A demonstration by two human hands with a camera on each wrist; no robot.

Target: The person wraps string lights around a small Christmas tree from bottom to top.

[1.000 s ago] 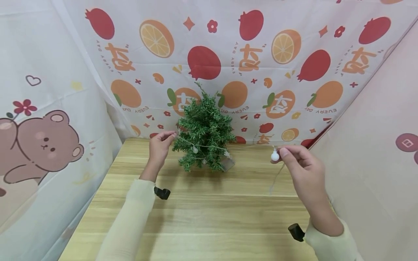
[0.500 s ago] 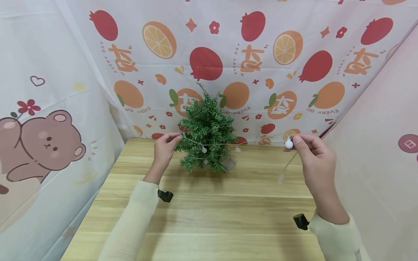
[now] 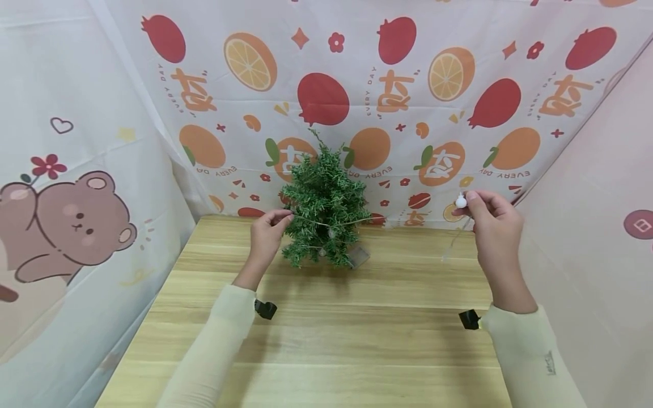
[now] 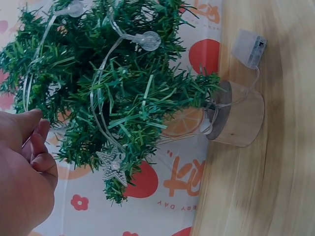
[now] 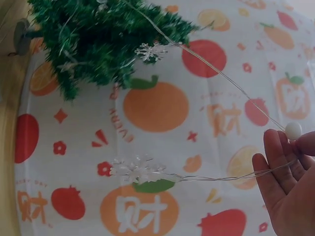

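Note:
A small green artificial Christmas tree (image 3: 326, 190) stands at the back of the table, with string lights (image 4: 98, 81) looped round it. At the tree's left side my left hand (image 3: 267, 233) pinches the light wire between thumb and fingertips. Out to the right, my right hand (image 3: 497, 238) pinches the wire beside a white ball bulb (image 5: 293, 131), and the strand stretches from there to the tree. A loose end with a clear snowflake light (image 5: 139, 169) hangs from the right hand. Another snowflake light (image 5: 150, 51) is near the branches. A star light (image 4: 113, 167) shows in the left wrist view.
The tree's round wooden base (image 4: 241, 115) rests on the wooden table (image 3: 316, 340). A clear battery box (image 4: 248, 48) lies beside it, joined by a wire. Behind hangs a fruit-print cloth (image 3: 321, 51); a bear-print cloth (image 3: 76, 226) covers the left side.
My right hand has risen and moved right, carrying the ball bulb and drawing the strand out from the tree. My left hand has shifted slightly right, closer to the branches.

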